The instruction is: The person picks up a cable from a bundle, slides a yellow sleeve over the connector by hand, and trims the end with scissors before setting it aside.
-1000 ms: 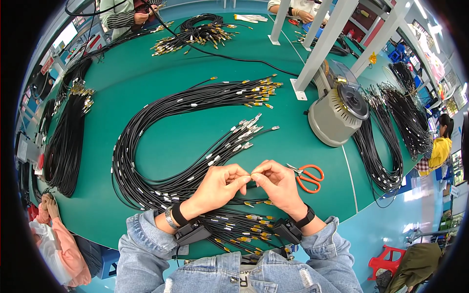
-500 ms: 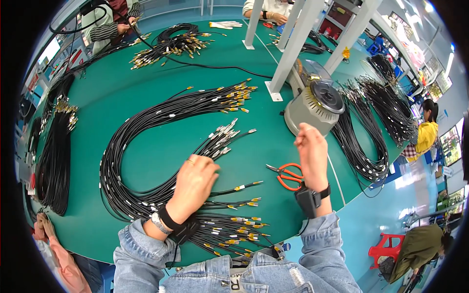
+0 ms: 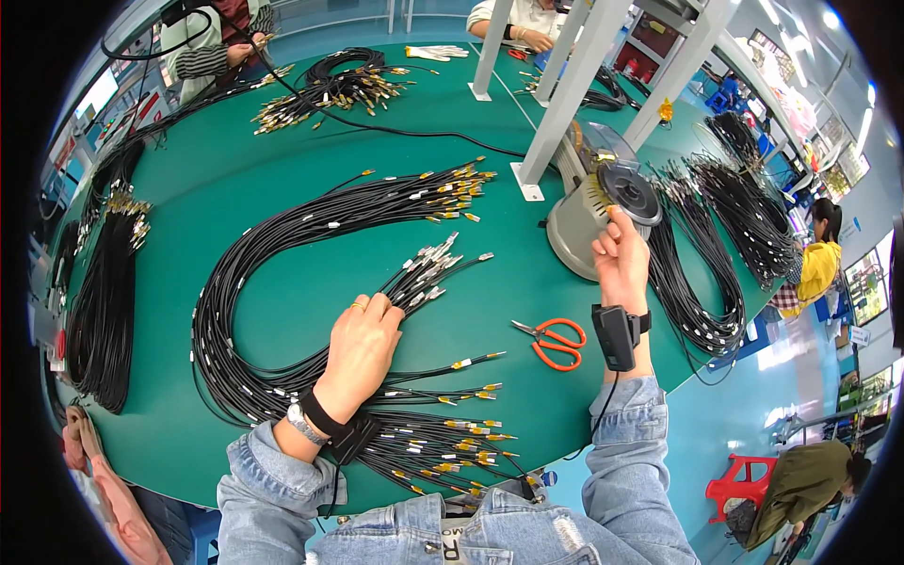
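My left hand (image 3: 363,341) lies on a bundle of thin black cables (image 3: 247,256) with white tags. Its fingers are curled down round some of the cables, and their tips are hidden. Beyond it stick out white-tagged ends, while the bundle's other end has yellow-tipped connectors (image 3: 461,188). At the grey round tape dispenser (image 3: 582,226) with its black reel, my right hand (image 3: 621,259) is raised, palm turned up. Its fingers are bent close together, the forefinger highest beside the reel. Whatever they pinch, if anything, is hidden. Orange-handled cutters (image 3: 557,344) rest between my hands.
More cable bundles lie on the green table (image 3: 433,320) at the left (image 3: 105,292), the back (image 3: 330,94) and the right (image 3: 706,273). Grey metal posts (image 3: 565,104) rise behind the dispenser. Co-workers are round the table, and a red stool (image 3: 744,482) stands on the floor.
My right hand has moved right and slightly up to the dispenser's reel. My left hand has shifted slightly left and settled its fingers onto the cables. The cutters stay in place.
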Motion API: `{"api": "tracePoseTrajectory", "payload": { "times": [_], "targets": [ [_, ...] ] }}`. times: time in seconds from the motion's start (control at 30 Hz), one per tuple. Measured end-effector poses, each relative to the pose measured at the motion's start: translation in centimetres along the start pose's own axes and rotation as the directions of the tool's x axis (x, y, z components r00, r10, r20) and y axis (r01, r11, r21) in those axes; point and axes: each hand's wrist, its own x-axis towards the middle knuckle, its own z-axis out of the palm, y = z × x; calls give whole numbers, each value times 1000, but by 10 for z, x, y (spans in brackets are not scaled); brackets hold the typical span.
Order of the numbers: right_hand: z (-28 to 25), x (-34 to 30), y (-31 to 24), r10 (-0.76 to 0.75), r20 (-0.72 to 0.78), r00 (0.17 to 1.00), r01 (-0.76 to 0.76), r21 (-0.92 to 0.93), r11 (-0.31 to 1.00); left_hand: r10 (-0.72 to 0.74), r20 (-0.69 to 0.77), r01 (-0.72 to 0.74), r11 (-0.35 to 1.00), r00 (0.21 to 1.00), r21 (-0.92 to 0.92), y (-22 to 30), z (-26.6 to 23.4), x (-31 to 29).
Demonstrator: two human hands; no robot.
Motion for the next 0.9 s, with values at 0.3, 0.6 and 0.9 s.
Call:
{"api": "tracePoseTrajectory", "payload": {
  "times": [0.3, 0.6, 0.9],
  "targets": [
    [0, -9, -10, 31, 492, 870, -274, 432, 859, 8, 12, -8, 1000, 1000, 18, -3, 3, -2],
    [25, -78, 16, 126, 529, 839, -206, 95, 974, -19, -11, 17, 988, 1000, -154, -7, 4, 0],
    [15, -119, 49, 289, 583, 759, -128, -301, 945, -188, 266, 322, 652, 946, -687, 19, -5, 13]
  ]
}}
